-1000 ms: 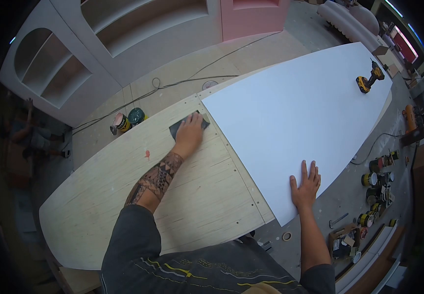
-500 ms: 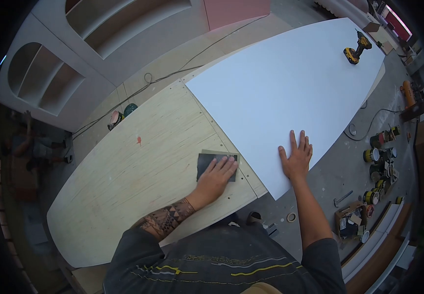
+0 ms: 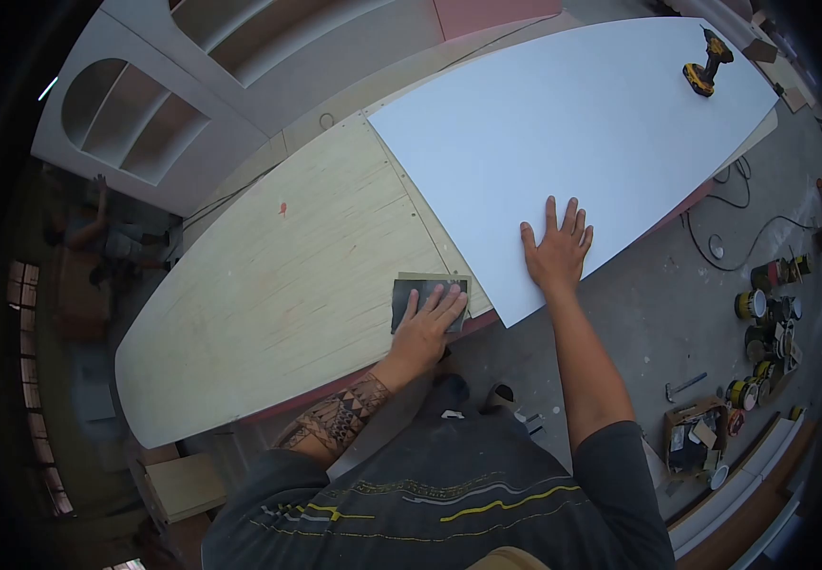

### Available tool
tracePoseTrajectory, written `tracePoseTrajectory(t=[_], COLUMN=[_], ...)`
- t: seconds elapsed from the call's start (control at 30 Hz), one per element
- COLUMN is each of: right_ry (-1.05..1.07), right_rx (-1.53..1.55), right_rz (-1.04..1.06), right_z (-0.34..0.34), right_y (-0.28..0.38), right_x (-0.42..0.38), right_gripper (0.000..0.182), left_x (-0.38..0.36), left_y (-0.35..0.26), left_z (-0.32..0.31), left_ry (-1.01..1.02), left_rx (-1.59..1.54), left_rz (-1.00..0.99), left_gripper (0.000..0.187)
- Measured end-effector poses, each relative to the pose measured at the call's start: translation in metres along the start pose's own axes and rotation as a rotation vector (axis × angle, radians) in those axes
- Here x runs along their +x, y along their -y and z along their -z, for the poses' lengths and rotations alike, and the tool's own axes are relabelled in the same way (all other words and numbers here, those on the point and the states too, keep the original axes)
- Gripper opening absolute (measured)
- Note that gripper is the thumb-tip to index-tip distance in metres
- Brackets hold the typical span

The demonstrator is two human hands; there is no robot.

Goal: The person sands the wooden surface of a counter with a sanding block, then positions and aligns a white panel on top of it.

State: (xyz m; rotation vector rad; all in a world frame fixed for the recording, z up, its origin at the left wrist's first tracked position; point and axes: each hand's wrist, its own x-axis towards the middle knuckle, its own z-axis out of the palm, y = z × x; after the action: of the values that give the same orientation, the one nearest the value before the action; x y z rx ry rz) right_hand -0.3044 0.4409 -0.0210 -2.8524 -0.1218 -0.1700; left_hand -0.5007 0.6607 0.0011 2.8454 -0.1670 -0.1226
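Note:
My left hand (image 3: 427,328) lies flat with fingers spread on a dark sheet (image 3: 412,293) that looks like sandpaper, with a lighter sheet showing beneath it. Both rest near the front edge of a pale plywood panel (image 3: 268,294) with a rounded end. My right hand (image 3: 557,249) is spread flat on a large white sheet (image 3: 544,142), close to its front edge. That sheet covers the right part of the plywood. At its far right end sits a yellow and black cordless drill (image 3: 708,65).
Pale cabinets with arched shelves (image 3: 135,119) stand behind at the left. A person (image 3: 112,237) is at the far left. Paint cans (image 3: 751,304), a hammer (image 3: 686,386), a box of items (image 3: 696,439) and a looped cable (image 3: 736,195) lie on the floor at the right.
The view has shifted, so the panel's front edge appears higher. Both hands stay on their sheets; the left hand and dark sheet now sit nearer the plywood's front edge.

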Motion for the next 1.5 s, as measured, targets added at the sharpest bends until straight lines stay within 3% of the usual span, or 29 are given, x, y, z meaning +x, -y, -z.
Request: tracePoseTrajectory(t=[0.07, 0.13, 0.2, 0.23, 0.3, 0.33, 0.43, 0.5, 0.53, 0.6, 0.7, 0.77, 0.8, 0.87, 0.93, 1.0, 1.03, 1.07, 1.1, 1.17, 1.2, 1.27, 1.4, 1.5], right_ry=[0.008, 0.023, 0.035, 0.031, 0.047, 0.036, 0.025, 0.021, 0.037, 0.038, 0.038, 0.032, 0.038, 0.038, 0.036, 0.017, 0.031, 0.029, 0.026, 0.015, 0.011, 0.007, -0.002, -0.015], right_rx=[-0.007, -0.014, -0.014, -0.008, -0.007, -0.014, -0.057, -0.065, -0.08, -0.106, -0.146, -0.165, -0.199, -0.238, -0.246, -0.258, -0.274, -0.279, -0.283, -0.292, -0.3, -0.307, -0.332, -0.351], right_rz=[0.01, 0.026, 0.013, 0.028, 0.009, 0.007, 0.014, 0.03, 0.032, 0.043, 0.068, 0.064, 0.036, 0.011, 0.019, 0.025, 0.027, 0.049, 0.065, 0.088, 0.084, 0.077, 0.051, 0.038], right_z=[0.002, 0.001, 0.0, -0.001, -0.004, -0.006, -0.009, -0.009, -0.007, -0.007, -0.007, -0.007, -0.006, -0.004, -0.005, -0.011, -0.009, -0.01, -0.013, -0.018, -0.019, -0.02, -0.029, -0.031], right_y=[-0.003, -0.003, -0.004, -0.007, -0.005, -0.004, -0.004, -0.007, -0.008, -0.009, -0.01, -0.005, 0.0, 0.004, 0.004, -0.001, -0.001, -0.006, -0.011, -0.019, -0.021, -0.018, -0.021, -0.027], right_x=[0.001, -0.003, -0.001, 0.001, 0.002, 0.002, 0.003, 0.002, 0.003, 0.004, 0.001, 0.001, 0.002, 0.003, 0.003, 0.007, 0.007, 0.008, 0.01, 0.014, 0.015, 0.017, 0.02, 0.024], right_gripper=[0.079, 0.079, 0.079, 0.079, 0.081, 0.081, 0.081, 0.081, 0.08, 0.079, 0.079, 0.079, 0.079, 0.079, 0.08, 0.079, 0.078, 0.076, 0.075, 0.075, 0.074, 0.074, 0.073, 0.072], left_x=[-0.023, -0.054, -0.103, -0.121, -0.134, -0.117, -0.058, -0.035, -0.042, -0.061, -0.177, -0.268, -0.276, -0.286, -0.22, -0.14, -0.112, -0.098, -0.109, -0.142, -0.181, -0.28, -0.426, -0.372], left_y=[0.058, 0.129, 0.221, 0.23, 0.226, 0.191, 0.052, -0.039, -0.032, -0.016, 0.097, 0.169, 0.178, 0.189, 0.134, 0.052, 0.021, 0.004, 0.013, 0.04, 0.074, 0.134, 0.243, 0.231], left_z=[0.015, 0.04, 0.056, 0.073, 0.055, 0.038, -0.02, -0.032, -0.026, -0.016, 0.002, 0.021, 0.024, 0.033, -0.003, -0.018, -0.024, -0.029, -0.021, -0.005, -0.02, 0.007, 0.023, 0.003], left_ry=[0.056, -0.138, -0.238, -0.344, -0.247, -0.221, -0.178, -0.17, -0.19, -0.048, -0.221, -0.272, -0.272, -0.378, -0.319, -0.333, -0.334, -0.341, -0.356, -0.229, -0.323, -0.287, -0.427, -0.466], left_rx=[-0.044, -0.003, -0.049, -0.123, -0.022, 0.034, 0.08, -0.011, -0.008, -0.09, 0.075, 0.025, 0.015, -0.076, 0.173, 0.033, -0.085, -0.132, -0.135, -0.184, -0.06, 0.016, 0.029, 0.12], left_rz=[-0.066, 0.277, 0.765, 0.896, 1.101, 1.077, 0.535, 0.326, 0.356, 0.177, 0.702, 1.112, 1.128, 1.357, 0.999, 0.63, 0.481, 0.335, 0.356, 0.216, 0.317, 0.615, 1.249, 1.195], left_gripper=[0.075, 0.061, 0.047, 0.051, 0.058, 0.065, 0.079, 0.081, 0.081, 0.079, 0.069, 0.055, 0.055, 0.055, 0.07, 0.081, 0.078, 0.077, 0.077, 0.072, 0.075, 0.074, 0.059, 0.061])
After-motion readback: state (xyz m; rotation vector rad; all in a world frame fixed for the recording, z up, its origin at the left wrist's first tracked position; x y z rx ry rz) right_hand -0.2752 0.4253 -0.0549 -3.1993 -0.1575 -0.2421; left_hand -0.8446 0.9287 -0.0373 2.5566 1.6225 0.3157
